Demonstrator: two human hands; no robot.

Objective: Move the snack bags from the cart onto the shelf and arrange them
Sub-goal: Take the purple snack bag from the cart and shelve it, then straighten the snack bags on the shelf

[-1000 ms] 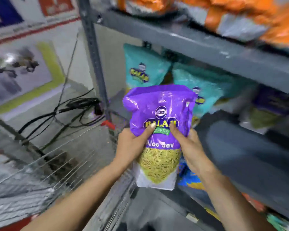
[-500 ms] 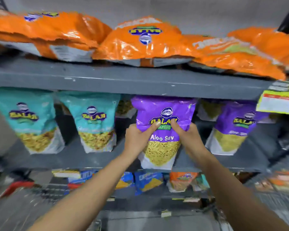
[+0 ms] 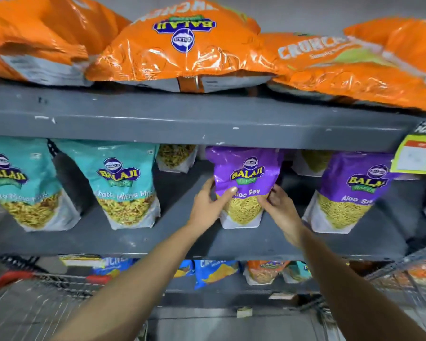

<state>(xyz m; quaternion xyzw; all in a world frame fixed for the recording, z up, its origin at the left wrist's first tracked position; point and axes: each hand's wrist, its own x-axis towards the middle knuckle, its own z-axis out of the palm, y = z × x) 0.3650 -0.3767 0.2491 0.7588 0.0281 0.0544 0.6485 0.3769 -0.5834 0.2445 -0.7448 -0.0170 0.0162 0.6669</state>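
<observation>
Both hands — left hand [image 3: 208,207], right hand [image 3: 282,212] — clasp the glossy purple Aloo Sev snack pouch [image 3: 244,185], upright on the scuffed grey metal shelf [image 3: 133,239] between teal pouch [image 3: 126,190] and purple twin [image 3: 349,193].

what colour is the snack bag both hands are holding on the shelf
Purple, with a clear window; the glossy Aloo Sev snack bag shows best in the head view.

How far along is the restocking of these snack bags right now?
Done: two teal bags and a purple Aloo Sev bag stand upright on the middle shelf. In hand: the left hand and right hand hold another purple bag upright on that shelf, between those. Left: letting go and straightening it; the cart is too blurred to tell whether more bags wait there.
</observation>
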